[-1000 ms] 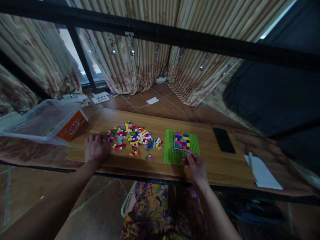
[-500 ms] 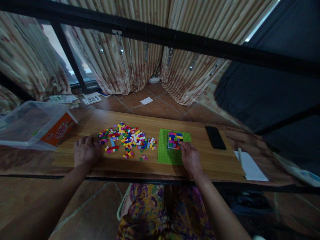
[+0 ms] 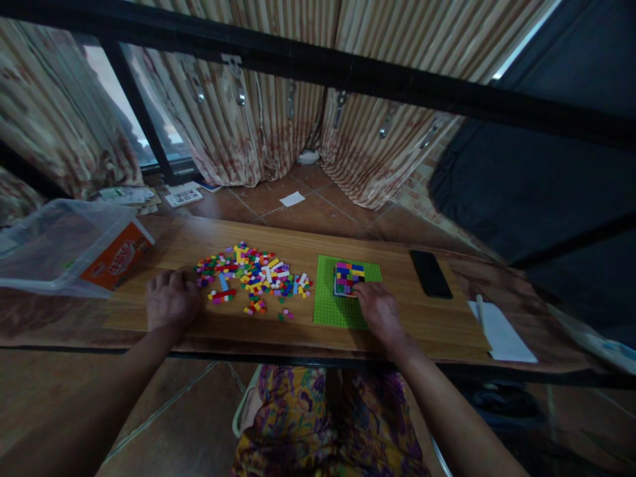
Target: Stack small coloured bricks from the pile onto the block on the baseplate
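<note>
A green baseplate (image 3: 332, 310) lies on the wooden table (image 3: 427, 318). On its far part sits a square block of many-coloured small bricks (image 3: 346, 275). My right hand (image 3: 377, 311) rests on the plate with its fingers bunched against the block's near right corner; whether they pinch a brick is hidden. A loose pile of small coloured bricks (image 3: 253, 275) is spread left of the plate. My left hand (image 3: 171, 299) lies knuckles up on the table at the pile's left edge, fingers curled loosely.
A clear plastic tub with an orange label (image 3: 74, 248) stands at the table's left end. A black phone (image 3: 430, 273) lies right of the plate, and white paper with a pen (image 3: 499, 328) at the far right. Curtains and tiled floor lie beyond.
My right hand has moved from the plate's near edge up to the brick block's near right corner. My left hand has stayed put. The view shifted a little.
</note>
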Available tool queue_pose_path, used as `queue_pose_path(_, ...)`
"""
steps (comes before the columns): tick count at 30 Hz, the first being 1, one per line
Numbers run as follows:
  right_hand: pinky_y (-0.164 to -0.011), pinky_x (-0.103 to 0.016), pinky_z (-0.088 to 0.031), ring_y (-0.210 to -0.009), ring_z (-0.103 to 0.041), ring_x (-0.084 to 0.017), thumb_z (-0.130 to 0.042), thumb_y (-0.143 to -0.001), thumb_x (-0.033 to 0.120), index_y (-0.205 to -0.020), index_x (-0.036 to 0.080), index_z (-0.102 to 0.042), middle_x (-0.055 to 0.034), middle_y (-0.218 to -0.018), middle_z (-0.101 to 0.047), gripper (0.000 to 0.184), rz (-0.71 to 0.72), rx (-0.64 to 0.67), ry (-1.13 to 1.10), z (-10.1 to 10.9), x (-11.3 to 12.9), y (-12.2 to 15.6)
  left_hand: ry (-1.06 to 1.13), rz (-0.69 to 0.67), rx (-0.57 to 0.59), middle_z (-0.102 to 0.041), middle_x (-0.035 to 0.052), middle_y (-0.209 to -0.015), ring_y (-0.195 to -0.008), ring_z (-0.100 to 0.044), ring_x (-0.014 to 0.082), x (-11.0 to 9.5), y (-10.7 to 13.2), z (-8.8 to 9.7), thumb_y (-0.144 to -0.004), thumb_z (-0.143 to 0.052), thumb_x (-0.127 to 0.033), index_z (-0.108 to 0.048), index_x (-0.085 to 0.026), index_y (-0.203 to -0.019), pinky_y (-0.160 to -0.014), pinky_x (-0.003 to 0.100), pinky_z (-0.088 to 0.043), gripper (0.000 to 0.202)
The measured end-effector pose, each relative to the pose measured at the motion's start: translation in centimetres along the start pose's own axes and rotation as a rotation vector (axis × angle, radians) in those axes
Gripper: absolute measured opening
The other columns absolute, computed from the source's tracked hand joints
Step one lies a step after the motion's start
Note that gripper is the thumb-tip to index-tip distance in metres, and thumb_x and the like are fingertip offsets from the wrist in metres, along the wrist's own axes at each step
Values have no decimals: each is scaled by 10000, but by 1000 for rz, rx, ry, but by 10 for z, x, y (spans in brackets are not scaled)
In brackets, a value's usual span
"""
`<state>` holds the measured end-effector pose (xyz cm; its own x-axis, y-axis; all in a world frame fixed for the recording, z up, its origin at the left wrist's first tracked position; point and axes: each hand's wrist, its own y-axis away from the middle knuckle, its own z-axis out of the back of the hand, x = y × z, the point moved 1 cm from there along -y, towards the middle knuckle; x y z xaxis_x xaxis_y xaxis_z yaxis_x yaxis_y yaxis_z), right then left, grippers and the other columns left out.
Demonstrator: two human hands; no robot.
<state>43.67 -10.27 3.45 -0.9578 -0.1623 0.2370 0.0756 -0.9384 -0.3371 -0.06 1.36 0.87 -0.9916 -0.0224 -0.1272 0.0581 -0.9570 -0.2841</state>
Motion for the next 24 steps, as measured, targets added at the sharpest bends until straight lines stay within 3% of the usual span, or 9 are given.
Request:
queue_pose_path(8, -786, -351, -473, -839, -587, -226, -427, -986, 258, -889, 212, -716, -74, -872, -682, 308, -57, -95, -61, -1, 0, -1, -4, -2, 11, -611, 249, -1176, -1128, -520, 345, -2, 1, 2, -881, -339, -292, -625, -38, -1146, -998, 499, -403, 465)
queue_pose_path(13, -799, -348, -476, -840, -592, -220, -437, -987, 273, -871, 213, -718, -70, -871, -685, 310, -74, -152, -104, -5, 3, 0, 4, 3, 8, -620, 217, -1164, -1138, -517, 338, -1, 1, 0, -872, -356, -296, -630, -77, -1133, -1009, 498, -402, 437)
queue_pose_path(20, -836, -374, -490, -875, -601, -225, -444, -978, 273, -904, 208, -731, -87, -913, -696, 304, -100, -217, -137, -12, 6, 5, -15, -7, 24, -617, 242, -1181, -1141, -521, 341, -2, 0, 1, -879, -353, -291, -619, -34, -1169, -1009, 490, -400, 470)
queue_pose_path(24, -859, -392, -501, -918, -599, -230, -436, -974, 262, -939, 212, -744, -94, -953, -701, 314, -95, -228, -139, -16, 6, 8, -25, -9, 11, -625, 225, -1172, -1134, -525, 338, 0, 0, 0, -882, -351, -294, -626, -63, -1150, -996, 489, -406, 448)
